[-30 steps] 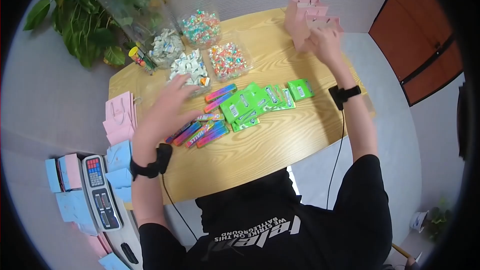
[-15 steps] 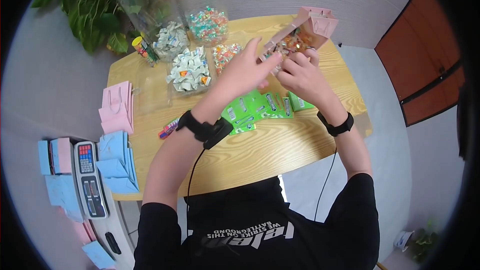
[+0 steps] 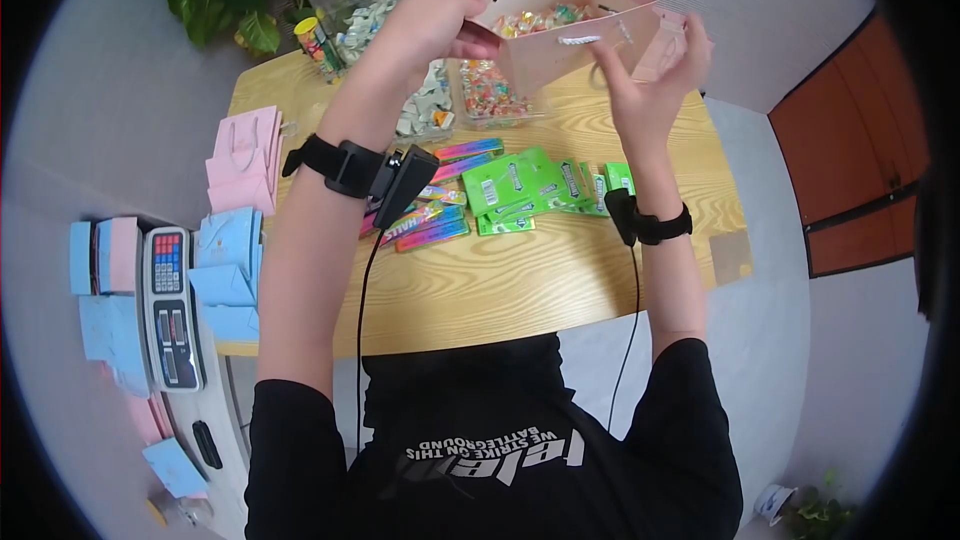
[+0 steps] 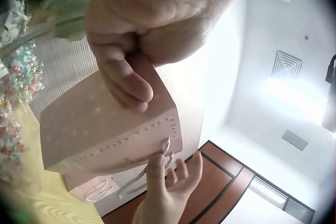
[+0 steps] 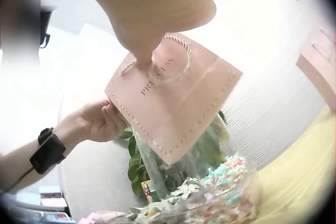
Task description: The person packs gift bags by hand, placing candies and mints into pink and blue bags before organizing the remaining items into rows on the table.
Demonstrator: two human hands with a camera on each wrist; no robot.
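A pink paper bag [image 3: 545, 55] is held up over the back of the table, its mouth facing the head camera, with wrapped candies inside. My left hand [image 3: 435, 25] pinches the bag's left side edge, fingers curled over it, also seen in the left wrist view [image 4: 142, 29]. Beside the front panel, my right hand [image 3: 650, 80] has its fingers spread and its thumb at the white rope handle [image 3: 580, 40]. In the right wrist view the bag's front [image 5: 173, 103] shows printed lettering and a rope handle near my right hand [image 5: 157, 8].
Behind and below the bag are tubs of wrapped candies [image 3: 490, 90] and white packets [image 3: 428, 105]. Green packs [image 3: 515, 180] and colourful sticks [image 3: 430, 225] lie mid-table. Another pink bag [image 3: 665, 45] stands back right. Pink bags [image 3: 245, 155], blue bags [image 3: 228, 260] and a scale [image 3: 172, 310] are left.
The bag has come from the back right, been lifted and turned mouth up towards the head camera. My left hand has moved from the candies to the bag's side; my right hand's fingers have spread.
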